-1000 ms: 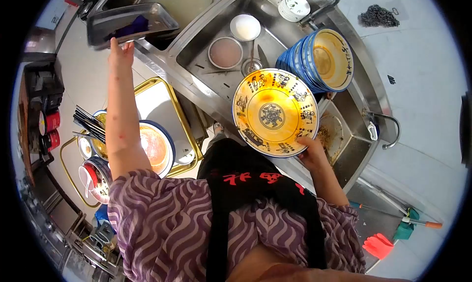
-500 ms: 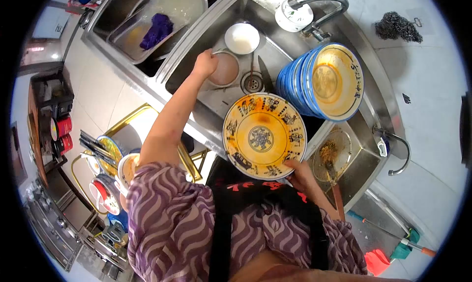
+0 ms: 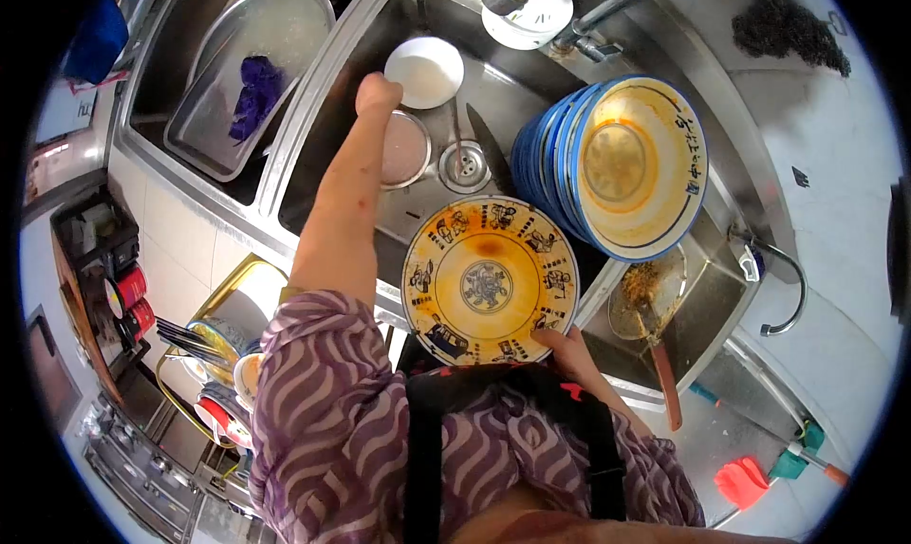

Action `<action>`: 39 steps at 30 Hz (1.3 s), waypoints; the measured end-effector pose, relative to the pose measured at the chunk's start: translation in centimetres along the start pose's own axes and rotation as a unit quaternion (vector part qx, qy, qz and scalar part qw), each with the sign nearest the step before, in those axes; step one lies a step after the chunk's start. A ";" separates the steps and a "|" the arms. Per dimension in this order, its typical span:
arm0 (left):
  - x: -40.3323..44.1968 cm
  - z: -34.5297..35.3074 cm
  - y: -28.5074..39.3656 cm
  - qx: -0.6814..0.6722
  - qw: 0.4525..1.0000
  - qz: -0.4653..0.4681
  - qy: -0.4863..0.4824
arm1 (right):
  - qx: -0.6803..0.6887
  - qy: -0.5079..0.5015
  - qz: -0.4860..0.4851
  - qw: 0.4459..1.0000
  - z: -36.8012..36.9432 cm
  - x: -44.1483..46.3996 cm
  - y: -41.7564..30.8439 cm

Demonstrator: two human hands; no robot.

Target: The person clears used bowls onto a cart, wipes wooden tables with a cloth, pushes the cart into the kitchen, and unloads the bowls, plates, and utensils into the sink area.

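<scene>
My right hand (image 3: 566, 349) grips the near right rim of a wide patterned bowl (image 3: 487, 286), thumb inside and fingers underneath. Orange, oily residue coats its inside, and it is held tilted towards me over the sink's near edge. My left hand (image 3: 378, 93) reaches into the middle basin, its fingers closed at the left rim of a small white bowl (image 3: 426, 74); the fingertips are mostly hidden. Just below that wrist sits a round dish (image 3: 403, 148) holding pinkish-brown liquid. A tilted stack of blue-rimmed bowls (image 3: 626, 165) leans at the right of this basin.
The left basin holds a metal tray (image 3: 204, 150) with a purple cloth (image 3: 256, 96). In the right basin lies a strainer (image 3: 647, 293) with food scraps. A drain (image 3: 465, 167), faucets (image 3: 607, 18) and a black scouring pad (image 3: 790, 32) are around. Stacked dishes (image 3: 223, 340) stand at lower left.
My left hand has moved away from the round dish's rim, up to the small white bowl. My right hand still holds the patterned bowl. The view has shifted and come slightly closer.
</scene>
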State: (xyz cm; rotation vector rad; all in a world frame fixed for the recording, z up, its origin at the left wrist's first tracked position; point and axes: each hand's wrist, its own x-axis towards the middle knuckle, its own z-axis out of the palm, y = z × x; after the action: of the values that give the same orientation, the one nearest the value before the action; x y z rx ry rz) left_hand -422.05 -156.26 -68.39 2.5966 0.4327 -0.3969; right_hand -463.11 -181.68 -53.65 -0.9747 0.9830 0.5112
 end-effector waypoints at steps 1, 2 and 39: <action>-0.2 -0.5 0.1 -0.004 0.999 0.037 -0.001 | -0.006 -0.011 0.005 1.000 -0.2 0.1 -0.1; -0.3 -1.2 -0.1 -0.008 0.997 0.074 -0.002 | -0.013 -0.023 0.010 1.000 -0.5 0.3 -0.4; -9.3 2.9 -9.5 0.115 0.963 0.180 -0.168 | 0.217 -0.120 0.089 0.965 14.3 13.9 -9.2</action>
State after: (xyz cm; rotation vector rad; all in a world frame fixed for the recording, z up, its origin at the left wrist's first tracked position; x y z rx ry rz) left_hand -434.61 -151.88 -71.44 2.6772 -0.2118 -0.7773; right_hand -442.93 -174.67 -58.70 -0.4235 0.9158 0.5215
